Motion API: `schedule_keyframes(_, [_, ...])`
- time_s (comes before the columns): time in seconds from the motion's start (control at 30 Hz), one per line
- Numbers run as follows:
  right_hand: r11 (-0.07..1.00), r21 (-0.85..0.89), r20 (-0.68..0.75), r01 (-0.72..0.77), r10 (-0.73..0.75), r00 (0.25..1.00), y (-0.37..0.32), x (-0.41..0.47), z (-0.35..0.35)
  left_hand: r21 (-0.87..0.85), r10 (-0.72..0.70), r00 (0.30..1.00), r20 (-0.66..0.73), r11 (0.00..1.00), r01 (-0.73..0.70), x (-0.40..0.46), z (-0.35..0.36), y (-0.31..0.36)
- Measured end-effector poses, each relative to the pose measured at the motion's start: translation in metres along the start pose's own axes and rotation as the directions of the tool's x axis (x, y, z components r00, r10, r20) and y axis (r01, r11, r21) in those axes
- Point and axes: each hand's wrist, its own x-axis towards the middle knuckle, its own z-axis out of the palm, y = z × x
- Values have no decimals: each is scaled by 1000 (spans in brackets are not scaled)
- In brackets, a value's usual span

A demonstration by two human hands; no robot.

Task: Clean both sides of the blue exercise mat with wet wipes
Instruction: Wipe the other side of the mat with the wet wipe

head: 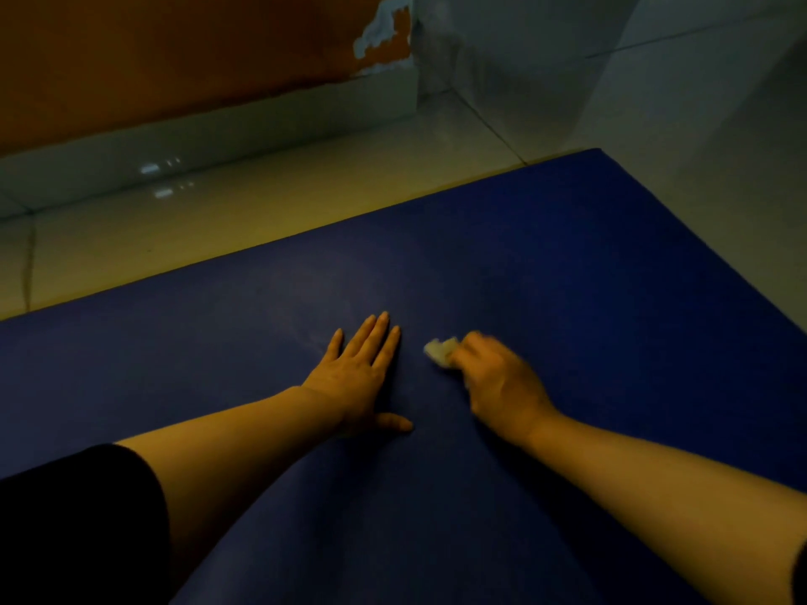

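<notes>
Sleeve (78,517), dark, sits at the far left edge, with our bare forearm running out of it. Left hand (358,377) lies flat on the mat (567,299), fingers straight and close together, thumb out to the side, holding nothing. We read it as pinning the mat down.

Just right of it, not touching, right hand (498,382) has fingers curled round a bunched pale wipe (441,352) that sticks out past the fingertips and meets the mat. Hand and wipe are blurred, so we judge a stroke is in progress.

The mat is spread flat on a glossy tiled floor (218,238), filling the lower frame. Its far edge runs diagonally, with a corner at upper right. An orange wall (153,58) with patchy paint stands behind.

Progress: we're mid-wipe on the upward face, near its middle. Faint lighter streaks above the left hand could be damp trails or just sheen; we can't tell in this light. How much of this face is covered is unclear. The underside is not visible, so we can't tell if it's done.
</notes>
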Motion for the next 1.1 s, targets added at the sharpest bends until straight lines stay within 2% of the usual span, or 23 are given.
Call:
schedule_keyframes(0.07, [981,-57,-59,-186,183,981,25,7,-6,0,2,1000,10,1000,-2,-1,-1,0])
schedule_keyframes(0.13, [964,-98,-113,-248,237,965,29,5,-10,9,-1,1000,16,1000,1,-2,-2,1])
schedule_keyframes(0.2, [992,-49,-132,-117,110,985,11,-10,-9,17,-8,1000,20,1000,7,-2,-3,2])
schedule_keyframes(0.3, [989,59,-19,132,-131,991,-25,-49,-2,49,-25,999,20,999,24,-3,-3,6])
schedule_keyframes(0.4, [979,84,52,187,-192,980,-24,-65,-2,63,-43,999,33,997,41,-9,1,13])
schedule_keyframes(0.5, [998,53,-27,-33,35,999,11,-52,-10,59,-38,998,50,998,35,-20,4,22])
schedule_keyframes(0.57, [985,22,-34,-168,169,985,26,-46,-15,71,36,998,53,997,-39,-27,-1,27])
schedule_keyframes(0.6, [984,0,-36,-180,179,983,24,-47,-17,86,95,994,56,991,-99,-30,-5,31])
schedule_keyframes(0.67, [994,8,-51,-109,109,993,6,-56,-16,100,179,980,89,977,-188,-35,-9,43])
schedule_keyframes(0.77, [991,84,-11,103,-103,995,-24,-84,-10,60,161,969,189,983,-175,-47,-5,67])
schedule_keyframes(0.83, [984,118,18,137,-140,990,-27,-96,-8,76,161,960,231,980,-182,-55,4,82])
schedule_keyframes(0.9, [989,115,-25,92,-90,996,-11,-95,-14,63,153,956,250,983,-173,-61,10,91])
schedule_keyframes(1.03, [981,17,-40,-194,195,980,31,-80,-35,54,132,949,285,987,-154,-62,12,96])
schedule_keyframes(1.1, [982,26,-79,-185,187,979,27,-84,-36,73,124,946,299,986,-152,-61,12,97])
